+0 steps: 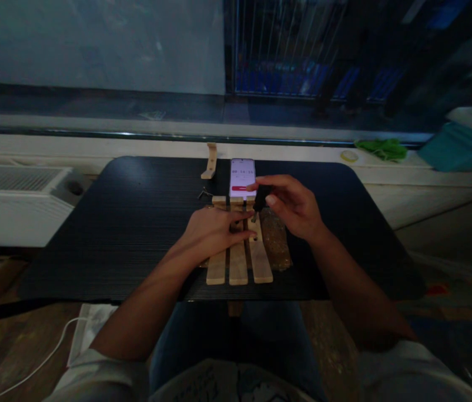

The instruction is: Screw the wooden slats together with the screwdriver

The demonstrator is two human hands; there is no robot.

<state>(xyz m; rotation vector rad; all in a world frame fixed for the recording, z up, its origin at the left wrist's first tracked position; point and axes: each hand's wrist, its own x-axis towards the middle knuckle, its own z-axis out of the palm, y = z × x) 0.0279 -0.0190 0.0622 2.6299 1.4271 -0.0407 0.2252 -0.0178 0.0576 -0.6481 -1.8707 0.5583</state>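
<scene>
Touching pale, square-ended wooden slats (238,269)

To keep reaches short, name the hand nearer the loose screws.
Left. The left hand rests on the wooden slats, just on the near side of the screws; the right hand, holding the black screwdriver, is farther off to their right.

I see a dim rm: dark surface (114,240), lg window (93,56) far w/ white sill (168,146), white radiator (9,209) left, brown floor (22,340) near left.
</scene>
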